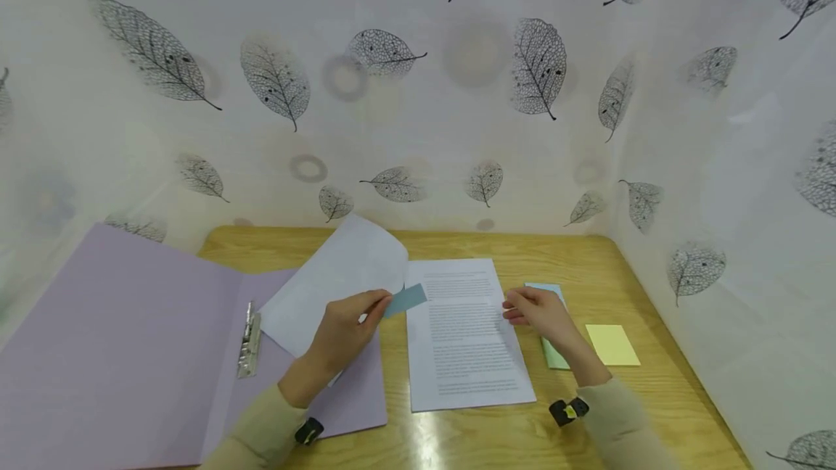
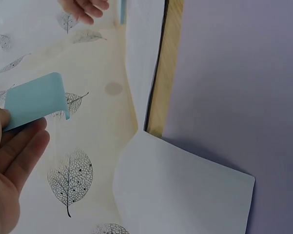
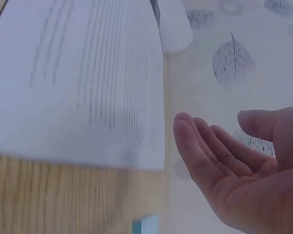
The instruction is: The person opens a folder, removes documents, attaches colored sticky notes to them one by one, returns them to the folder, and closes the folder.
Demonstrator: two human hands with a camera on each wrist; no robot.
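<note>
My left hand (image 1: 339, 331) pinches a small blue sticky note (image 1: 406, 300) between thumb and fingers, above the gap between the folder and the printed sheets. In the left wrist view the blue note (image 2: 36, 100) bends down along its far edge. The right hand (image 1: 545, 316) hovers by the right edge of the printed paper stack (image 1: 457, 347), holding nothing. Seen from the right wrist, that hand (image 3: 234, 180) has loosely bent fingers and the thumb apart. Left of the stack, a purple folder (image 1: 170, 339) lies open, with a white sheet (image 1: 339, 274) slanted and curling over its right cover.
A metal clip (image 1: 250, 343) sits near the folder's spine. Beneath the right forearm lie blue and green sticky notes (image 1: 554, 355), partly hidden, with a yellow pad (image 1: 612, 344) to their right. Leaf-patterned sheeting (image 1: 418, 114) encloses the wooden table (image 1: 470, 441) at the back and sides.
</note>
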